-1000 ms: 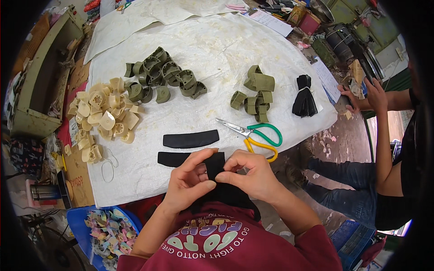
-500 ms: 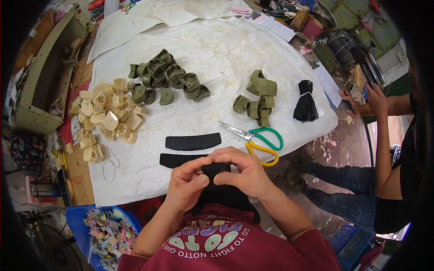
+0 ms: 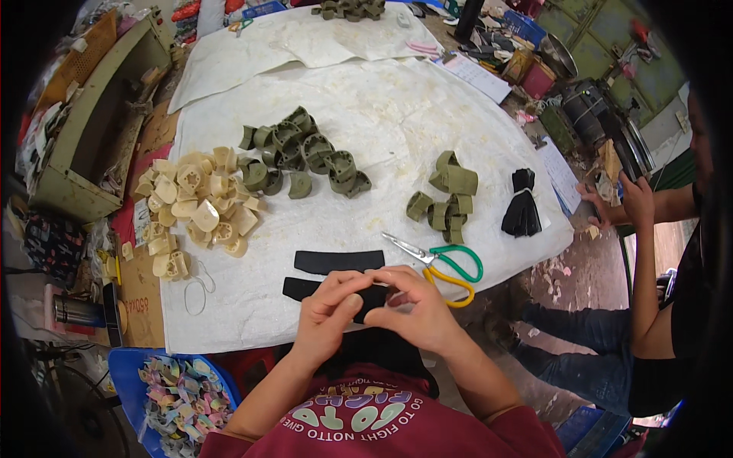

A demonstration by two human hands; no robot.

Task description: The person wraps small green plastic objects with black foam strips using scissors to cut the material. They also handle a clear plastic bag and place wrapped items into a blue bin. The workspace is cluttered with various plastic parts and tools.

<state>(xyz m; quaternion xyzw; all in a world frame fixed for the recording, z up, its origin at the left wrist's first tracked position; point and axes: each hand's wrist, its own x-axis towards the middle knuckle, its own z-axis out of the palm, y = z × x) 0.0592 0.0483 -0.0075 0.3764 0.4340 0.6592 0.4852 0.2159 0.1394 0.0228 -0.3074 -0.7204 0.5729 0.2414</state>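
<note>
Close to the table's front edge, my left hand [image 3: 328, 311] pinches a black piece [image 3: 372, 300] between thumb and fingers. My right hand [image 3: 418, 311] grips its other side, fingertips of both hands meeting at the top. Much of the piece is hidden behind the fingers, and its exact kind cannot be made out. Just beyond lie two flat black strips, the farther one [image 3: 340, 262] in full view and the nearer one [image 3: 301, 288] partly covered by my left hand. Right of them rests a pair of scissors [image 3: 443, 263] with one green and one yellow handle.
Cream curved plastic parts [image 3: 200, 200] are heaped on the left, olive-green ones [image 3: 296, 153] beside them. More green rings [image 3: 447, 197] and a tied black strip bundle [image 3: 522, 204] lie right. A blue basin [image 3: 130, 389] stands below left. A co-worker's hand [image 3: 637, 202] is far right.
The view has tilted, so the table sits lower and more of its far end shows. My fingertips have closed further over the top of the black piece, hiding more of it.
</note>
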